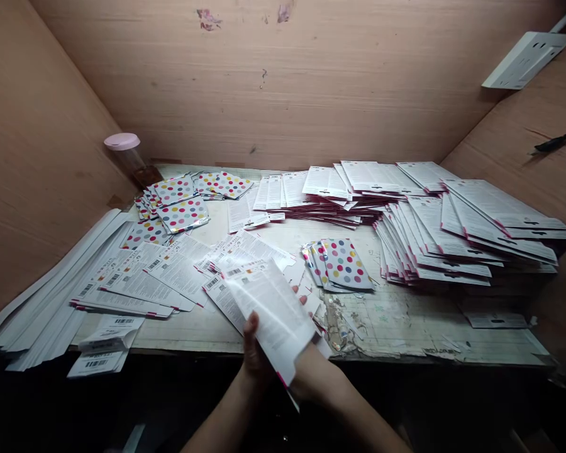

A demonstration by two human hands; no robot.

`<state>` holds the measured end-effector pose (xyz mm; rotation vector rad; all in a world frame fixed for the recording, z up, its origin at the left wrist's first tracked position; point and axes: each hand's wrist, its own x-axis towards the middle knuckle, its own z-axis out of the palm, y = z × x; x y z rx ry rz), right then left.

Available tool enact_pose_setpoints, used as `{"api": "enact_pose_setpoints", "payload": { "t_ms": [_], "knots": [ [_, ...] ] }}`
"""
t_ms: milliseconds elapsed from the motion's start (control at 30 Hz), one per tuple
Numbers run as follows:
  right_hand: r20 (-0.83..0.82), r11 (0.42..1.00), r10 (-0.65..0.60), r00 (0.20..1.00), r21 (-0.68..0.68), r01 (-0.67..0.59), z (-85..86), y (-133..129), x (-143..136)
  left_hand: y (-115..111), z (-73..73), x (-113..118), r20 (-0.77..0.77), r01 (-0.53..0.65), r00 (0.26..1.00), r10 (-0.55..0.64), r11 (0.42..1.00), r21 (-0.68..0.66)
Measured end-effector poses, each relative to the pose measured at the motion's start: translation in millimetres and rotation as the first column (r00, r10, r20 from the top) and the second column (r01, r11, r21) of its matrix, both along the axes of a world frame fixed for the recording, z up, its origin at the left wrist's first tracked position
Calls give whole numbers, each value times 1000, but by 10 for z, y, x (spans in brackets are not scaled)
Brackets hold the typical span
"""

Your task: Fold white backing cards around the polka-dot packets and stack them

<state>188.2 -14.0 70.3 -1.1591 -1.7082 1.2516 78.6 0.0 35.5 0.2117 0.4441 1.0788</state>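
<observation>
A white printed packet (273,314) is held tilted over the table's front edge. My left hand (255,346) grips its left side, the thumb lying on its edge. My right hand (306,365) is mostly hidden; its wrist passes at the packet's lower right end, and some fingertips show beyond the packet's right side. Whether that hand is inside or behind the packet cannot be made out. Under and behind the held packet lie more white printed packets (170,270), spread leftward. Just right of them rest several dotted sachets (346,264).
Stacked white packets (453,233) fill the right side, with another row (321,189) along the back. Dotted sachets (182,214) and a pink-lidded jar (122,141) are at back left. Paper sheets (56,302) and barcode labels (106,346) lie left. Wooden panels (264,94) enclose the table (405,321).
</observation>
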Motion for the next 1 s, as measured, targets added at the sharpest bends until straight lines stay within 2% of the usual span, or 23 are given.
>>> {"api": "enact_pose_setpoints", "payload": {
  "t_ms": [67,100,133,167,200,267,300,333,367,400,433,467,500,567,600,633,733,1000],
  "knots": [
    [95,975,192,977,92,-201,106,-155,185,129,12,-140,-116,-102,989,97,994,-34],
    [115,957,246,962,129,-260,133,-224,294,197,5,-208,-208,-147,969,134,988,-47],
    [133,952,234,963,172,-255,130,-273,402,255,-13,-261,-307,-177,939,154,983,-48],
    [143,960,149,978,217,-178,90,-295,498,296,-42,-292,-396,-189,904,161,981,-33],
    [142,964,2,990,262,-40,16,-289,575,316,-79,-299,-472,-188,866,167,982,3],
    [166,911,-299,940,343,229,-212,-211,663,289,-164,-255,-600,-155,774,203,979,132],
    [188,879,-380,905,379,290,-344,-154,678,249,-203,-219,-672,-143,695,256,965,220],
    [212,861,-416,884,405,307,-475,-97,681,197,-236,-184,-749,-132,570,337,938,322],
    [237,858,-418,877,421,295,-593,-45,676,143,-262,-159,-808,-92,403,429,898,431],
    [261,862,-405,876,429,271,-692,-4,670,92,-282,-149,-829,-2,217,516,849,528],
    [281,864,-394,875,438,249,-770,28,665,50,-298,-155,-807,145,50,589,795,589],
    [296,863,-388,873,450,231,-825,50,663,20,-312,-175,-756,331,-68,651,730,598],
    [304,860,-384,872,462,218,-861,67,666,3,-326,-207,-701,519,-134,701,652,553],
    [308,856,-369,877,480,192,-892,96,683,3,-356,-283,-620,781,-175,765,491,385],
    [310,858,-355,882,482,176,-896,112,696,12,-372,-317,-594,848,-187,783,434,305],
    [312,861,-341,887,483,162,-897,131,711,23,-387,-344,-572,882,-203,795,402,245],
    [299,863,-312,902,486,138,-900,192,759,47,-415,-380,-533,912,-239,812,376,163],
    [344,904,-196,918,425,33,-847,298,837,33,-437,-362,-551,917,-215,806,361,170]
  ]
}}
